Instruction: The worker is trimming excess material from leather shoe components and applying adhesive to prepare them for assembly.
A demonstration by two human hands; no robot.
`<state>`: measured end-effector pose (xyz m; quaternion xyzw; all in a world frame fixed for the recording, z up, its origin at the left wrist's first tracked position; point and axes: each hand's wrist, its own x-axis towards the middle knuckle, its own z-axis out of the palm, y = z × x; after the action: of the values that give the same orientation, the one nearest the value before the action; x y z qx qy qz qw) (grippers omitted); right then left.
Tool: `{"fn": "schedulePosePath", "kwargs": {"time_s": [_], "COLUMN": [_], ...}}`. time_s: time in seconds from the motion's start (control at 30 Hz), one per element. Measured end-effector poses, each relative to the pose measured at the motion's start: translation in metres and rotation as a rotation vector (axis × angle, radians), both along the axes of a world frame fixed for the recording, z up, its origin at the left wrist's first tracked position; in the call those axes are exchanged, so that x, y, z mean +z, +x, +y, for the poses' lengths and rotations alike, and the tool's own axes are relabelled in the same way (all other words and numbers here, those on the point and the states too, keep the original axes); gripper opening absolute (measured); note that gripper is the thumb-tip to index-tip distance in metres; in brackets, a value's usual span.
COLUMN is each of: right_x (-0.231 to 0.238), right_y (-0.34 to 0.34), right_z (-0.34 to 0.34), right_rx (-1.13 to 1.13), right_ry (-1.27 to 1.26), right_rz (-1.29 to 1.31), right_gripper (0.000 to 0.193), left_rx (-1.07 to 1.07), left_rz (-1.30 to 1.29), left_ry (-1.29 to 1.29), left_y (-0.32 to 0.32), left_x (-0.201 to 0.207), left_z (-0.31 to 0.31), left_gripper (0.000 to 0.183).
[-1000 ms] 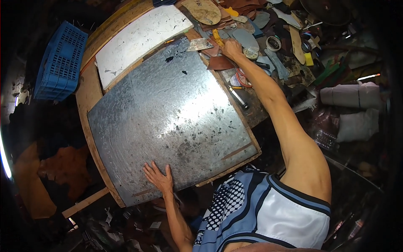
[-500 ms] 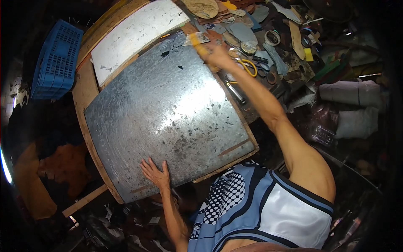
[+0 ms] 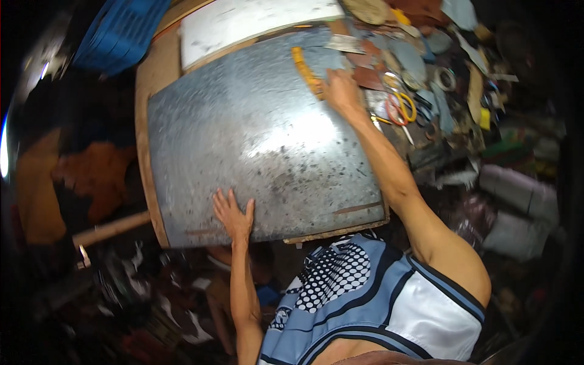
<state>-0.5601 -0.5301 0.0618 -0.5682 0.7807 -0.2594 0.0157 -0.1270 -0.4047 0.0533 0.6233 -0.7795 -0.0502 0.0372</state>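
Observation:
My left hand [image 3: 233, 216] rests with fingers spread on the near left part of a grey, stained metal sheet [image 3: 213, 140], which covers a wooden-edged table. At the sheet's far right edge, my right hand [image 3: 342, 92] is closed with bent fingers on one end of a yellow measuring tape [image 3: 303, 68]. The tape is a narrow, curved strip with dark marks, and its free end points away over the sheet. My fingers hide the held end. Just right of this hand lie scissors with yellow handles [image 3: 407, 107] and a red-orange loop [image 3: 392, 109].
Leather scraps [image 3: 409, 56], a tape roll [image 3: 444, 78] and a yellow block [image 3: 485, 119] clutter the right side. A white board [image 3: 255, 25] lies beyond the sheet. A blue crate [image 3: 118, 36] stands far left, and wrapped bundles [image 3: 517, 188] lie at right.
The view has shifted, moving the table up and right in the picture. My right hand has drawn the yellow tape nearer over the sheet, uncovering the red-orange loop. My left hand stays flat.

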Motion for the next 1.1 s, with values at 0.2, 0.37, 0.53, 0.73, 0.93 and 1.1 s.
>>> {"fn": "schedulePosePath", "kwargs": {"time_s": [0.2, 0.37, 0.53, 0.73, 0.93, 1.1], "right_x": [0.001, -0.018, -0.029, -0.025, 0.058, 0.032], "right_y": [0.007, 0.012, -0.021, -0.012, 0.046, 0.057], "right_z": [0.018, 0.016, 0.010, -0.034, 0.079, 0.239], "right_rx": [0.019, 0.101, 0.200, -0.153, -0.058, -0.132], "right_ry": [0.209, 0.176, 0.262, 0.301, -0.127, -0.271], "right_rz": [0.118, 0.130, 0.106, 0.039, -0.346, -0.505], "right_gripper": [0.036, 0.032, 0.034, 0.029, 0.026, 0.027], "left_rx": [0.007, 0.073, 0.019, 0.098, -0.066, -0.035], "left_rz": [0.102, 0.121, 0.161, 0.197, -0.090, -0.193], "left_ry": [0.006, 0.087, 0.058, 0.009, -0.205, -0.169], "left_y": [-0.008, -0.003, 0.001, -0.009, 0.005, -0.012], "left_x": [-0.005, -0.005, -0.013, -0.013, -0.044, -0.046], "left_z": [-0.014, 0.012, 0.009, 0.000, -0.025, -0.019], "left_gripper": [0.077, 0.079, 0.079, 0.074, 0.072, 0.076]}}
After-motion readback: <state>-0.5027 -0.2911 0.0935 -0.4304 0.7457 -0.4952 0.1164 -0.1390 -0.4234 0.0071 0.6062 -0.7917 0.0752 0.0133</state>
